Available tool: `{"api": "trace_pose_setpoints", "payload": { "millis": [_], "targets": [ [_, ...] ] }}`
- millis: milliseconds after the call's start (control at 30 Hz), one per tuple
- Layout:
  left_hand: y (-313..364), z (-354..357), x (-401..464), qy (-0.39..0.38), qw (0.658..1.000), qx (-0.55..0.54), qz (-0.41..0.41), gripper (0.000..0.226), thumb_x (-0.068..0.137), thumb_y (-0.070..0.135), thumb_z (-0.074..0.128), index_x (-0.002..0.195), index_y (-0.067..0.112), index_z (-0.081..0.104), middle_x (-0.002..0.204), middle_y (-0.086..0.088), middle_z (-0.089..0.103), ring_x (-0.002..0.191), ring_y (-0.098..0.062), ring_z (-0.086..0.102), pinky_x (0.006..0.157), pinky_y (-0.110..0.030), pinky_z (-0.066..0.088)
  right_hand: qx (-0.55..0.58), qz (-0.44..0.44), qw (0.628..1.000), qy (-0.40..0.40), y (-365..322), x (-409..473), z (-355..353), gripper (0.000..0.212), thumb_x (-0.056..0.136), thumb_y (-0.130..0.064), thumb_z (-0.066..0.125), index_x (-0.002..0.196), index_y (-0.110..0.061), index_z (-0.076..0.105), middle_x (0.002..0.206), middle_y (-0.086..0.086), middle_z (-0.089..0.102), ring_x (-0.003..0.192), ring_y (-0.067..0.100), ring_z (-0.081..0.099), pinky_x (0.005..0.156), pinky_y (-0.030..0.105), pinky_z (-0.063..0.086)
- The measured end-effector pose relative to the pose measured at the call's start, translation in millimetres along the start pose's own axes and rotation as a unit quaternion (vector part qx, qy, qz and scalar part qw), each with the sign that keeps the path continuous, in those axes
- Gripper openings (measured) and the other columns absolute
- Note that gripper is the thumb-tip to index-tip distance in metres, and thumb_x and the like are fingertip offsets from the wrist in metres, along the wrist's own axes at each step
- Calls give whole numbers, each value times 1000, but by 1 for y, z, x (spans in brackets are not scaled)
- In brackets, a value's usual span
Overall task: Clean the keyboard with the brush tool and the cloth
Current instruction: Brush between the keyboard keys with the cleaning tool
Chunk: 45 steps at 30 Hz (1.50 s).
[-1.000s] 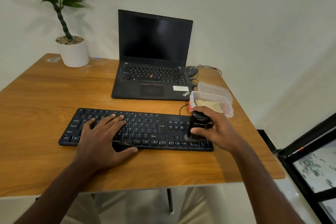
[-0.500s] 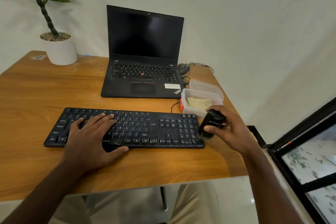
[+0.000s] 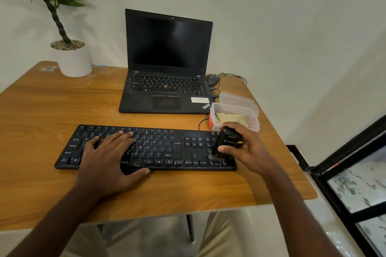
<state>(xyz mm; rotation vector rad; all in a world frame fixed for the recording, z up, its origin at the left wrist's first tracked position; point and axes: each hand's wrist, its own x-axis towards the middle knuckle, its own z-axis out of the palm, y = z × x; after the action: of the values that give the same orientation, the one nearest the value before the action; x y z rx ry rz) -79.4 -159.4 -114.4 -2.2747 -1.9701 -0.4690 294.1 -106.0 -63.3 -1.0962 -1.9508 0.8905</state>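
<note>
Open dark laptop (image 3: 167,69), potted plant (image 3: 71,56) — far-left corner, mouse (image 3: 212,79), wooden table (image 3: 41,110)

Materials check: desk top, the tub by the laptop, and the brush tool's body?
Desk: wood or wood-look laminate, satin; grain streaks show, which one I cannot tell.
Tub: clear plastic; the cloth shows through its wall.
Brush tool: black plastic, likely, slightly glossy with a soft highlight, gripped by the right hand.
</note>
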Motion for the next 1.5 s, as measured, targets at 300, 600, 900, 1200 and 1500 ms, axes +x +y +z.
{"api": "trace_pose_setpoints", "payload": {
  "millis": [300, 600, 900, 1200, 1500],
  "targets": [
    [-1, 2, 0, 11, 1000, -2, 2, 99, 68, 92, 39, 134, 22, 58, 142, 2, 56, 135, -18, 47, 111, -57, 27, -37, 8, 999, 16, -8, -6, -21, 46, 83, -17, 78, 125, -22, 59, 114, -19, 61, 109, 10, 60, 80, 34, 60],
    [1, 0, 0, 0, 1000, -9, 3, 102, 69, 94, 35, 135, 21, 57, 142, 1, 56, 135, -19, 47, 112, -58, 28, 19, -36, 998, 54, -26, 21, 53, 47, 83, -14, 81, 125, -17, 60, 106, -11, 65, 100, 13, 65, 81, 24, 55],
    [-76, -28, -40, 61, 973, -141, -170, 99, 60, 91, 50, 138, 30, 48, 146, 4, 49, 133, -18, 44, 111, -54, 23, 38, -87, 993, 75, -56, 45, 120, 52, 82, -17, 82, 125, -32, 57, 116, -20, 61, 111, 7, 62, 87, 26, 58],
    [-124, -26, -67, 1, 956, -251, -149, 85, 56, 89, 62, 127, 44, 59, 127, 20, 60, 122, -9, 50, 108, -41, 39, 74, -93, 993, -12, -93, 72, 183, 50, 82, -17, 83, 125, -26, 58, 112, -16, 63, 106, 12, 66, 79, 36, 62],
    [-130, -32, -57, -77, 965, -245, -56, 95, 50, 91, 62, 136, 56, 40, 153, 28, 28, 143, 4, 23, 117, -32, 6, 60, -126, 987, -75, -140, 84, 248, 50, 84, -19, 82, 127, -24, 56, 108, -13, 64, 101, 5, 64, 80, 26, 60]
  ]
}}
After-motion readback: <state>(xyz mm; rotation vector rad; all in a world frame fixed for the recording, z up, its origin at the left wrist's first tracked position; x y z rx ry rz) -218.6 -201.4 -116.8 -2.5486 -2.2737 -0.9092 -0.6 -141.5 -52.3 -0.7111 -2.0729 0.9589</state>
